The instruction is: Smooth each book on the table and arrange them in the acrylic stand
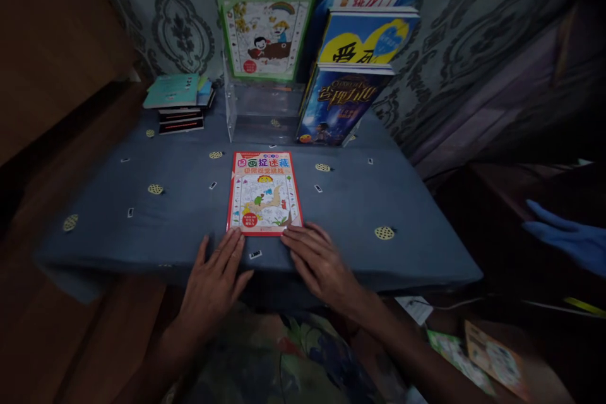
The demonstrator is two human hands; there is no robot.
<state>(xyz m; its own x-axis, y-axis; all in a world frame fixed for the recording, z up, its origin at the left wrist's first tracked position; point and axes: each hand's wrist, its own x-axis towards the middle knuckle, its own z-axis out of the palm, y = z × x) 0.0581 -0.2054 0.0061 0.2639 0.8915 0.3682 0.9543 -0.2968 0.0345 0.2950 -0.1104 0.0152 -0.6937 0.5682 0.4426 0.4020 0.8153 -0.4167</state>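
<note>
A red-bordered picture book [265, 194] lies closed and flat on the blue tablecloth [180, 221], its cover facing up. My left hand [215, 284] rests at the book's lower left corner, fingers stretched out and fingertips at its near edge. At the lower right corner, my right hand [318, 259] lies with its fingers extended against the book's edge. Neither hand grips anything. Behind the book stands a clear acrylic rack [262, 110], with a green-bordered picture book [267, 44] upright in it.
Right of the rack lean a dark blue book [343, 104] and a blue-and-yellow book [364, 35]. A stack of small books [177, 98] sits at the back left. Past the table's right side are a blue glove [568, 233] and books on the floor [495, 356].
</note>
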